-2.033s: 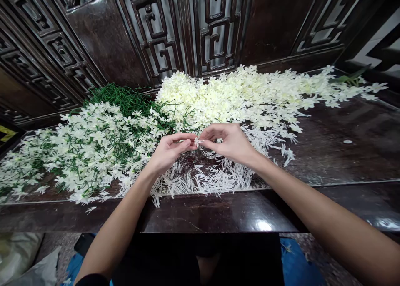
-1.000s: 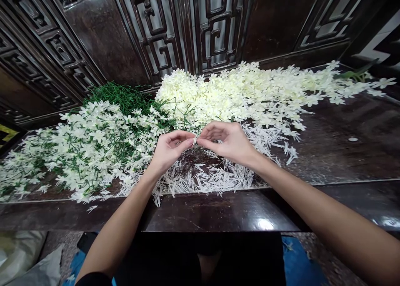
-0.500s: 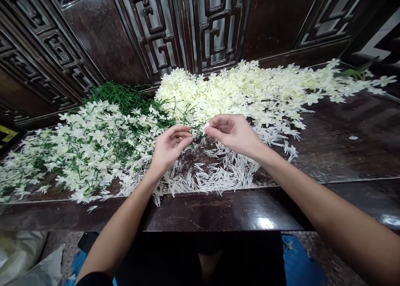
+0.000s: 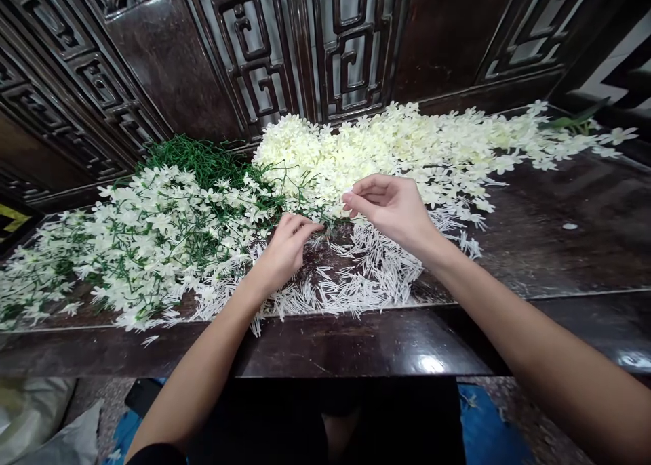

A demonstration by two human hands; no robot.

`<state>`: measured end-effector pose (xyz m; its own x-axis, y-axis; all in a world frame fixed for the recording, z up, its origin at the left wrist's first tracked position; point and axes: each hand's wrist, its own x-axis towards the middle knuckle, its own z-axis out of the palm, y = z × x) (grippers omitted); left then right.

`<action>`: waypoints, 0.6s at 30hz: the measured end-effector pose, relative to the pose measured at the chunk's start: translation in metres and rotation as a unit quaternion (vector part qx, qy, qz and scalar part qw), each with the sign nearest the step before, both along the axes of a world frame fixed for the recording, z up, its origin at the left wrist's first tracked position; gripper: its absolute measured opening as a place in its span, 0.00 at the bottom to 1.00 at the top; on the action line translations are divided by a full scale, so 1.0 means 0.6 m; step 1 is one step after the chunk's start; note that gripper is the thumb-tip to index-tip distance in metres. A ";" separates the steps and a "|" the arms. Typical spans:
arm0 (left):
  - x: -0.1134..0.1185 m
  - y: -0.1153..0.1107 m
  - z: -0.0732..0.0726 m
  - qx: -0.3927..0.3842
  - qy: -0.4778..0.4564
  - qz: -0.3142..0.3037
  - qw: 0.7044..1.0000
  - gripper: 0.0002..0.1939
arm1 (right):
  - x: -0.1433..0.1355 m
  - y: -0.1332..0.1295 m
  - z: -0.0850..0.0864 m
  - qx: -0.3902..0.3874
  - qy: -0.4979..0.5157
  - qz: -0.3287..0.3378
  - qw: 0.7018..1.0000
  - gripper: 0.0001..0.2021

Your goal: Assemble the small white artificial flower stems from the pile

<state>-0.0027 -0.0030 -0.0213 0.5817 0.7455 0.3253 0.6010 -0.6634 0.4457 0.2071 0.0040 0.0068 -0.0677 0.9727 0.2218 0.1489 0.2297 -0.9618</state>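
showing no readable writing anywhere, the scene is a dark table [image 4: 534, 248]. the left hand [image 4: 287, 248] has fingers pressed together on the white stems [image 4: 350, 285] at 6 o'clock. the right hand [image 4: 391, 207] pinches something small, too tiny to tell, at the loose blooms [image 4: 407, 146] at 12 o'clock. green sprays [image 4: 152, 234] lie at 9 o'clock, a carved panel [image 4: 254, 51] behind.

even indoor light, glare on dark table [image 4: 427, 365], wide-angle bending at edges
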 end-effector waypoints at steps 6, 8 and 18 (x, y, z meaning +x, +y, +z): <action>-0.003 0.003 0.015 0.074 -0.080 0.077 0.991 0.13 | 0.004 -0.002 0.004 -0.004 0.021 0.011 1.000 0.08; 0.000 0.002 0.021 0.099 -0.128 0.108 0.981 0.10 | 0.004 -0.003 0.005 -0.008 0.031 0.011 0.999 0.11; -0.003 0.000 0.037 -0.116 -0.430 0.042 0.894 0.14 | 0.004 -0.003 0.009 0.005 0.046 0.021 0.999 0.07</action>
<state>-0.0043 -0.0032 0.0008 0.1285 0.8809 0.4556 0.0125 -0.4608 0.8874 0.2096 0.0024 0.0120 -0.0877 0.9671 0.2387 0.0506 0.2437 -0.9685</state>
